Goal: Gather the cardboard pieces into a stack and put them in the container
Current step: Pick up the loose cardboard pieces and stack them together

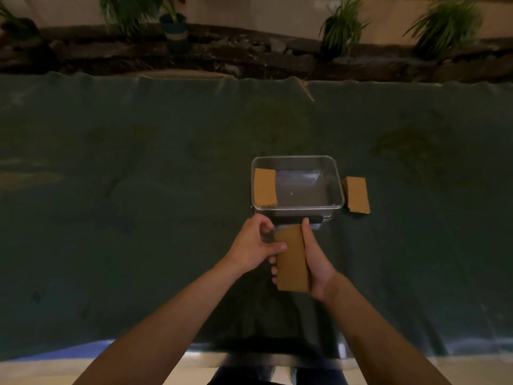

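A brown cardboard piece is held above the table, just in front of the clear plastic container. My right hand grips it along its right side, fingers wrapping underneath. My left hand touches its left edge with thumb and fingertips. A second cardboard piece leans inside the container against its left wall. A third cardboard piece lies on the cloth just right of the container. Whether the held cardboard is one sheet or a stack, I cannot tell.
A dark green cloth covers the table. Beyond its far edge runs a low stone border with potted plants. The table's near edge is right below my forearms, with my legs under it.
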